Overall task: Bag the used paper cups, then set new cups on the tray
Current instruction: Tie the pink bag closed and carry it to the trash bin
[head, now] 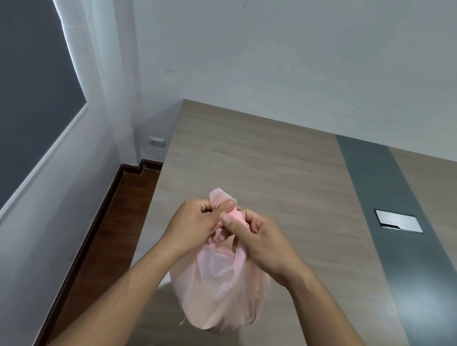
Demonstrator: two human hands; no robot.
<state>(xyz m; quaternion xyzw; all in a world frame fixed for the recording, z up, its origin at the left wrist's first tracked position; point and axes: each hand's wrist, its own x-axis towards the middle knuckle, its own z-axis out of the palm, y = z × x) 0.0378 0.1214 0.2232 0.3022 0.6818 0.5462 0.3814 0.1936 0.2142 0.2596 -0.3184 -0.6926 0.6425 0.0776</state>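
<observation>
Head view near the end of bagging: left hand (194, 226) and right hand (265, 246) pinching the handles (219, 196) of the bulging pink bag (219, 296) over the table (280, 165), seemingly mid-knot, with tray and new cups unseen, apparently still to come.

room over tabletop (266, 160) beyond bag (219, 296), wall (295, 51) behind

Gripping the bunched handles (218, 196) of a translucent pink bag (217, 296) with left hand (194, 223) and right hand (258, 243), over a wood-grain bench (280, 165) crossed by a grey stripe (389, 223).
</observation>
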